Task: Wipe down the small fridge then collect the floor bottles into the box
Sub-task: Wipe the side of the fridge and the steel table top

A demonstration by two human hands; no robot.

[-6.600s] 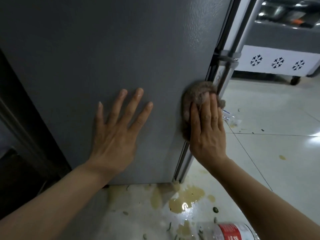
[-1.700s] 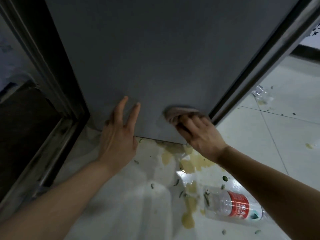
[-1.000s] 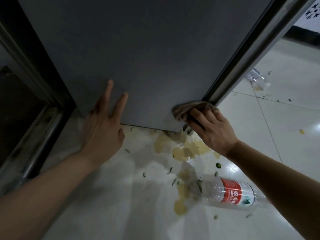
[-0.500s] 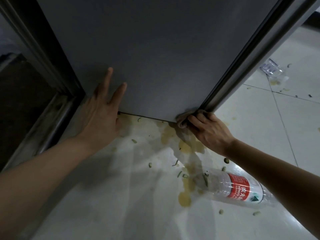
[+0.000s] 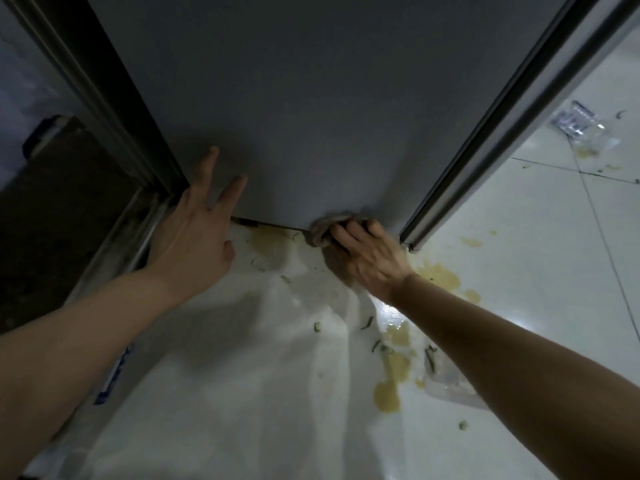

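Head view looks down the grey side panel of the small fridge (image 5: 311, 109), which fills the frame from ten to one o'clock and meets the white tiled floor (image 5: 225, 393) near centre. At the panel's bottom edge, just right of centre, a brownish cloth (image 5: 320, 232) is bunched under the right hand (image 5: 363, 258), whose fingers curl over it and press it against the fridge's lower corner, beside the door's pale seal strip (image 5: 485, 140) running toward one o'clock. The left hand (image 5: 194, 237) sits at nine o'clock of the cloth with fingers straight and spread, tips touching the panel and holding nothing. The cloth looks soft and limp, so it will probably fold to the corner and is best kept wadded in the palm; the panel should be stiff and smooth. A clear plastic bottle (image 5: 446, 382) lies on the floor at four o'clock, partly hidden by the right forearm, and another crumpled clear bottle (image 5: 578, 128) lies at two o'clock, well apart. Both are likely light, thin-walled and slippery near the yellowish spill (image 5: 388, 393), so the body or neck seems the best grip. Green scraps dot the tiles. No box is visible.
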